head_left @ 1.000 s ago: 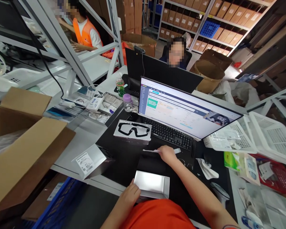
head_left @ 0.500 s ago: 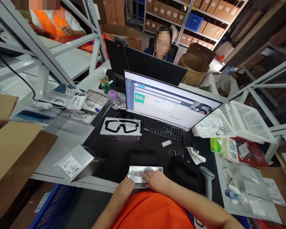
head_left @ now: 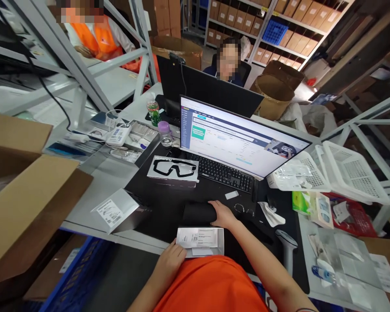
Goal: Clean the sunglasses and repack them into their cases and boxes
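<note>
At the near edge of the desk (head_left: 95,186), just before my orange shirt (head_left: 211,286), lies an open white box (head_left: 220,247). My left hand (head_left: 172,259) is at its left end, the fingers curled narrow and holding that end. Inside the box are printed papers (head_left: 206,237), the largest covering its far and left part.

Just beyond the box, on a black mat (head_left: 164,212), lies a black case (head_left: 196,212). My right hand (head_left: 223,215) is at its right end, the fingers partly curled and holding it, the thumb on the near side.

To the left, a grey carton (head_left: 117,210) with a printed label sits tilted at the mat's edge. A large open cardboard box (head_left: 35,208) stands farther left. To my right, a scanner (head_left: 286,245) lies beside my forearm.

A little farther, right of my right hand, are thin-rimmed glasses (head_left: 239,208), a white cloth (head_left: 272,214) and a small pale slip (head_left: 231,195). Farther left, a goggles box (head_left: 173,171) lies against the left end of the keyboard (head_left: 225,173).

Behind the keyboard stands a lit monitor (head_left: 227,141), with a purple-lidded jar (head_left: 165,130) to its left and white baskets (head_left: 354,169) to its right. Far off, a person (head_left: 238,79) sits behind a second monitor (head_left: 208,89), before shelves (head_left: 266,30) of cartons.
</note>
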A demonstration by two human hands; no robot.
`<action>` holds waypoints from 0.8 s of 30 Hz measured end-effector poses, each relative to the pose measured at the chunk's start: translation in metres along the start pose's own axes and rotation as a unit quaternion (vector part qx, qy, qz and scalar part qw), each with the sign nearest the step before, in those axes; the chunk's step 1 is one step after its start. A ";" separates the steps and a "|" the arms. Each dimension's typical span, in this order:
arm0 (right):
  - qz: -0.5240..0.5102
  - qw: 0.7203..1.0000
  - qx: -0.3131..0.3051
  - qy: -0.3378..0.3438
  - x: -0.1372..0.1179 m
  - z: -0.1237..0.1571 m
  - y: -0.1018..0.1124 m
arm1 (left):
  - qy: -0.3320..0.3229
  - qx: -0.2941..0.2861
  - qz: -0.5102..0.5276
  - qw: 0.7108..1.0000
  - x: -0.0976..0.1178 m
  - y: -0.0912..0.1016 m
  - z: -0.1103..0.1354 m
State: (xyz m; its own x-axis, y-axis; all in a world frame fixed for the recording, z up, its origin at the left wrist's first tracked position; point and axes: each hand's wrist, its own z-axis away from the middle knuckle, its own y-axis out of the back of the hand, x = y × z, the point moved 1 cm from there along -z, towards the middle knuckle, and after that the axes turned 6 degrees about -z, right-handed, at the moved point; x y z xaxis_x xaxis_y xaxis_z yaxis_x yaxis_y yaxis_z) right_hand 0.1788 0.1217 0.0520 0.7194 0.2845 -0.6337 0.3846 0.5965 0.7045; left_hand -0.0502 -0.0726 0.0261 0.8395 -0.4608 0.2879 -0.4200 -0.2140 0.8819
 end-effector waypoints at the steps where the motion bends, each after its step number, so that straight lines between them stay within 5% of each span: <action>1: -0.005 1.000 0.008 0.008 0.001 0.005 0.002 | 0.003 0.002 -0.004 1.000 0.000 0.000 0.002; 7: -0.050 0.988 0.144 0.020 0.011 0.076 0.054 | 0.037 -0.017 0.003 0.999 0.003 -0.003 0.006; 12: -0.183 0.951 0.236 -0.085 0.016 0.138 0.081 | 0.059 -0.059 0.036 0.996 -0.005 -0.016 -0.022; 17: -0.341 0.888 0.258 -0.169 0.020 0.169 0.052 | 0.089 -0.080 0.060 0.991 -0.029 -0.029 -0.069; 21: -0.523 0.806 0.211 -0.181 0.032 0.179 0.023 | 0.122 -0.072 0.105 0.984 -0.039 -0.034 -0.099; 24: -0.591 0.776 0.140 -0.171 0.037 0.179 0.013 | 0.152 -0.044 0.161 0.974 -0.035 -0.036 -0.118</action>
State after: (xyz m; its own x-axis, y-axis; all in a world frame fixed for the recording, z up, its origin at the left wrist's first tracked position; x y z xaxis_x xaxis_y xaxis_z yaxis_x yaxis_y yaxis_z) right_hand 0.3138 0.0058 0.0950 -0.1389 -0.5821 -0.8012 0.9685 0.0890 -0.2326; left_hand -0.0239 0.0523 0.0286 0.7376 -0.2133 0.6407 -0.6588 -0.0190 0.7521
